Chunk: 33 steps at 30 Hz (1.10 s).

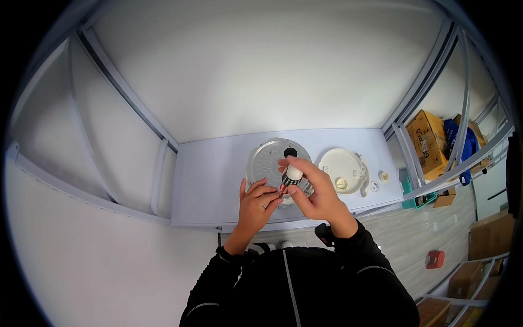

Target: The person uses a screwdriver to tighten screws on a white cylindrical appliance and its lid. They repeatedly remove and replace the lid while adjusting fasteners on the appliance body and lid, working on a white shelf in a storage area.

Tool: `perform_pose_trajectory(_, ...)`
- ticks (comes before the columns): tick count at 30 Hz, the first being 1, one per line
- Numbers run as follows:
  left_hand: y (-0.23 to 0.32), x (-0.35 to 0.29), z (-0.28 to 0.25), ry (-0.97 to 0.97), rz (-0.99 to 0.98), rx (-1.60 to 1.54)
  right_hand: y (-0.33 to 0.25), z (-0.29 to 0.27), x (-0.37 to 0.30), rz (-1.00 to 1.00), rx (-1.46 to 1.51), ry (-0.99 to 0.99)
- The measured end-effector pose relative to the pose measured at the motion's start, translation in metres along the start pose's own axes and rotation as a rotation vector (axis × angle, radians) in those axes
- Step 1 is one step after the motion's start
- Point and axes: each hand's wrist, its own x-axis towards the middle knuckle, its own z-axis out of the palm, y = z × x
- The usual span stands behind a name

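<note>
Upright in my right hand (pixel 316 193) is a screwdriver (pixel 291 175) with a white-topped, dark patterned handle and a red lower part. My fingers and thumb close round its handle. My left hand (pixel 258 204) comes in from the other side. Its thumb and forefinger draw together at the screwdriver's red lower end, while its other fingers are raised and spread. Whatever lies between those fingertips is too small to make out. Beneath both hands is a round silver metal lid (pixel 263 161) with a dimpled face and a dark round spot near its far right. The hands cover its near edge.
Right of the lid lies a white round plastic cover (pixel 329 158) with a small cream part (pixel 341 183) in it. Small round pieces (pixel 384 176) sit farther right on the white table (pixel 199 180). Metal frame posts flank the table. Cardboard boxes (pixel 427 141) and a red stool (pixel 435 259) stand beyond.
</note>
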Motion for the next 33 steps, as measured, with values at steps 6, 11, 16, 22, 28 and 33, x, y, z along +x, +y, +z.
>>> perform_pose_trajectory(6, 0.000, 0.000, 0.002, 0.002, -0.016, 0.004, 0.006, -0.003, 0.001, -0.167, -0.254, 0.051)
perform_pose_trajectory(11, 0.000, 0.000, 0.001, -0.004, -0.002, -0.005, 0.001, 0.003, 0.003, -0.073, -0.138, 0.138)
perform_pose_trajectory(16, 0.002, 0.001, 0.000, -0.017, -0.024, -0.012, -0.002, 0.004, 0.009, -0.171, -0.157, 0.129)
perform_pose_trajectory(22, 0.002, 0.002, -0.002, -0.033, -0.018, -0.053, 0.004, -0.001, 0.003, -0.127, -0.162, 0.119)
perform_pose_trajectory(28, 0.000, 0.002, -0.001, -0.045, -0.038, -0.077, 0.001, 0.001, 0.008, -0.163, -0.111, 0.149)
perform_pose_trajectory(33, -0.002, 0.002, 0.000, -0.047, -0.032, -0.093, 0.006, -0.004, -0.001, -0.119, -0.141, 0.109)
